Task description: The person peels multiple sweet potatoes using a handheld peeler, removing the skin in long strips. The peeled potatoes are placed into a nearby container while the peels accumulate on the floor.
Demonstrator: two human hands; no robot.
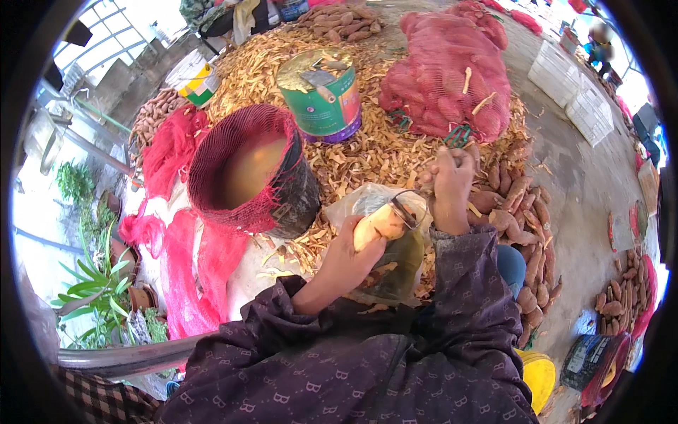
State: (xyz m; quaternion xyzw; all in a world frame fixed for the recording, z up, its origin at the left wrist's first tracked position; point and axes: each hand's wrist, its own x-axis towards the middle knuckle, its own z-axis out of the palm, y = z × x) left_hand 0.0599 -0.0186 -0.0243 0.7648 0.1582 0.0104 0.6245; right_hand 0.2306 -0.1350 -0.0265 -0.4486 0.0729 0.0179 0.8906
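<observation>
The left hand [346, 265] was wrapped around the near end of a sweet potato [380, 222], fingers closed on it from below, the pale peeled end pointing up and to the right. The right hand [450, 189] was clenched on a peeler [407, 206], its blade lying against the far tip of the root. So the potato sat in the middle of the scene, just above the lap, in front of a clear plastic bag [395, 261] draped over the knees.

By the look of it, that root was firm and dense, no give under the fingers, with decent weight for its size. The peeled flesh looked damp, so it was likely slick there; the sound hold was on the thicker near end, palm underneath, thumb on top, leaving the far end free for the blade. It would not bruise easily, but a slip would send it into the peelings [367, 152].

Left of the hands stood a dark bucket [293, 191] lined with red netting, murky water inside. Farther off sat a green can [321, 92], and to its right a red mesh sack [445, 71] full of roots. Unpeeled roots [519, 205] lay heaped to the right.
</observation>
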